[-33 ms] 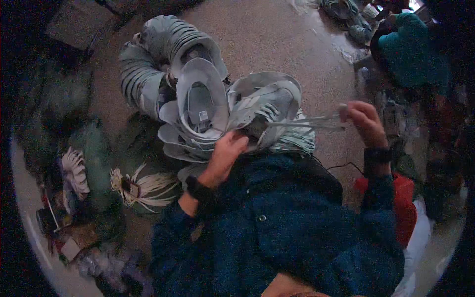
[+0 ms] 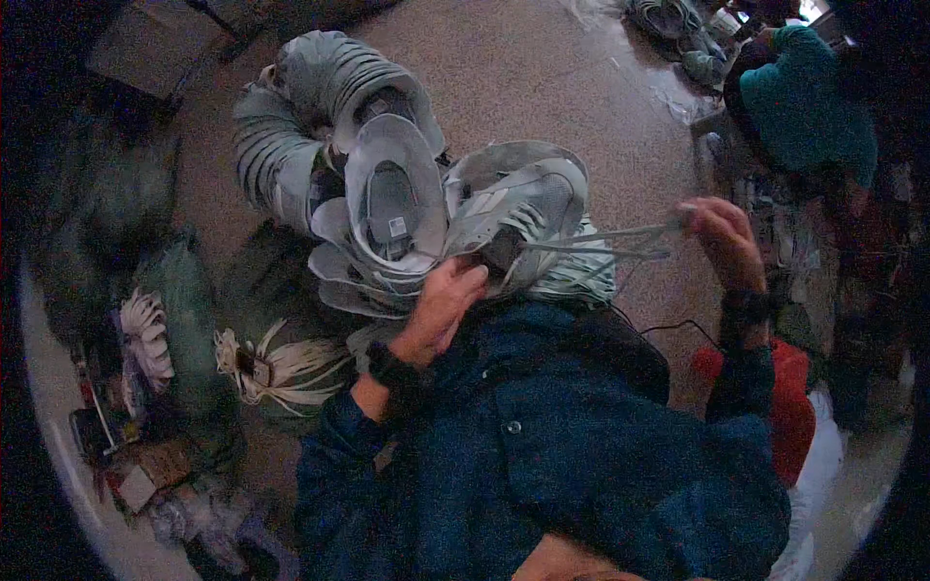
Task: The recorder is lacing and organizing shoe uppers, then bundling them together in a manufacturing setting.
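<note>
Shoe upper (image 2: 554,198) lies just right of the curved stack (image 2: 354,82); left hand (image 2: 446,302) clamps its near edge, right hand (image 2: 719,234), farther from the stack, pinches its laces (image 2: 662,229).

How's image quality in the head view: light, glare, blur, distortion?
Head view: dim and grainy, corners black, edges bowed near the rim by the fisheye; a bright patch glares at top right; the right hand and laces look smeared, probably from motion; the left hand reads a bit clearer; the far left is too murky to make out.
</note>
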Demonstrator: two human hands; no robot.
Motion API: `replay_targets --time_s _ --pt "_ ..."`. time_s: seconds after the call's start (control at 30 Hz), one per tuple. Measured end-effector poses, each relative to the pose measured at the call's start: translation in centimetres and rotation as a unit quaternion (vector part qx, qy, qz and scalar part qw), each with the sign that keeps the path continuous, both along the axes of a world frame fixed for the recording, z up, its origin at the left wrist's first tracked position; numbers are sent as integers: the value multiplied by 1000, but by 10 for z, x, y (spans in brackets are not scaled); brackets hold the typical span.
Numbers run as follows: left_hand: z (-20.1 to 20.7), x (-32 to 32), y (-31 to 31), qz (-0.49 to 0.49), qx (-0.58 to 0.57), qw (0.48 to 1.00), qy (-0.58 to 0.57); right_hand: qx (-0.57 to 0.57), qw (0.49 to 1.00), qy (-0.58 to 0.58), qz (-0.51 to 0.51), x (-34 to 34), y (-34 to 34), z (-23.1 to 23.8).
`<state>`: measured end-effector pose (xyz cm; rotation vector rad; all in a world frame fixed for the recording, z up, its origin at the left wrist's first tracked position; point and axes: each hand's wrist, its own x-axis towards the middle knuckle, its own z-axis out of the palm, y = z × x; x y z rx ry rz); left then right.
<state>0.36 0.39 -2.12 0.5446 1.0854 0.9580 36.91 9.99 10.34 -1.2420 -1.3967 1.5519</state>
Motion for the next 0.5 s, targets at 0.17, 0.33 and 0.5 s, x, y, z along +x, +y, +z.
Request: replay_targets --time_s 0.17,0.33,0.5 --pt "17 15 2 42 -11 996 -83 51 961 266 -64 79 2 -11" --pt "22 20 4 56 -26 995 -84 -30 906 414 -83 135 4 -6" --pt "15 20 0 24 24 998 -44 2 938 288 -193 235 8 -29"
